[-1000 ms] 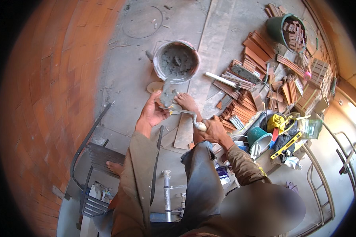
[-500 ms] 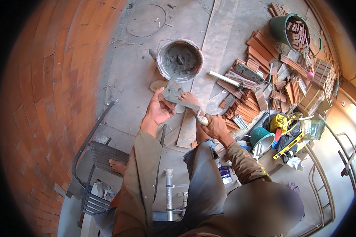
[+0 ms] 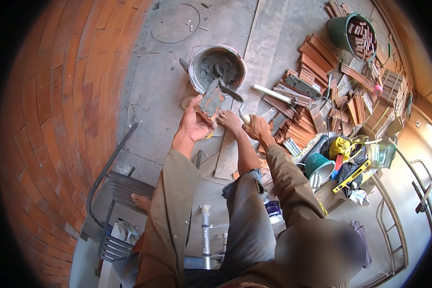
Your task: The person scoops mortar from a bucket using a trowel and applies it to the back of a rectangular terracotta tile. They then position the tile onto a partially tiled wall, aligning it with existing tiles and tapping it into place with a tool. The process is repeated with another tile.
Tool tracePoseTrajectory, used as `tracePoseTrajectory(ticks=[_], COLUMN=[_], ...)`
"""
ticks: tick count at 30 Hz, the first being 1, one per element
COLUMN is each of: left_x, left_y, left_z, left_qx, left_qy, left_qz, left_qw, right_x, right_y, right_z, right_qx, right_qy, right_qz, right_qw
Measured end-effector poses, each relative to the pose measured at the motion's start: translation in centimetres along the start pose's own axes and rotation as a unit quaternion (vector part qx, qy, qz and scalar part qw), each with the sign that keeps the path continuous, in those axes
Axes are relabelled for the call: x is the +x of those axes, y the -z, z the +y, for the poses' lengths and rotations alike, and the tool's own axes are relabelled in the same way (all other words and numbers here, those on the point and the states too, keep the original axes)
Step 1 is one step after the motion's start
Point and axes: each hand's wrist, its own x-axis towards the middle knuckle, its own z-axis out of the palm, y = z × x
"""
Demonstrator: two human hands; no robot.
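In my left hand [image 3: 191, 126] I grip a reddish-brown brick tile [image 3: 211, 104], fingers closed round its near end. Grey mortar is smeared over most of its upper face. My right hand [image 3: 259, 128] is wrapped round the pale handle of a trowel [image 3: 232, 93]. The trowel's blade points up and left, beside the tile's far right edge. Just beyond, a bucket [image 3: 192, 80] stands on the floor with wet grey mortar [image 3: 225, 67] inside. The tile's far end overlaps the bucket's near rim in view.
Left rises a wall faced with brick tiles [image 3: 43, 139]. Stacked tiles [image 3: 300, 128] and a green bucket of tile pieces [image 3: 340, 36] lie to the right. Near them are a teal bucket [image 3: 317, 163] and a yellow spirit level [image 3: 351, 177]. Metal scaffold steps [image 3: 129, 185] stand below left.
The trowel's blade has moved off the tile's face, up and right toward the bucket. More of the mortar-covered tile shows, tilted with its far end by the bucket.
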Motion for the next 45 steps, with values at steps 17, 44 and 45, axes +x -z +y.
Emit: tracePoseTrajectory(ticks=[17, 44, 45], left_x=[0.9, -2.3, -2.6], left_y=[2.6, 3.3, 3.3], left_z=[-1.0, -1.1, -1.0], left_qx=[-0.011, 0.241, 0.257], left_qy=[0.017, -0.172, -0.170], left_qz=[0.030, 0.088, 0.088], left_qw=[0.999, 0.951, 0.947], right_x=[-6.4, -10.5, -10.7], right_y=[0.0, 2.7, 2.9], right_z=[-5.2, -7.2, -7.4], right_qx=[0.053, 0.010, 0.018], right_qy=[0.079, 0.114, 0.109], right_qz=[0.056, 0.111, 0.109], right_qw=[0.994, 0.987, 0.988])
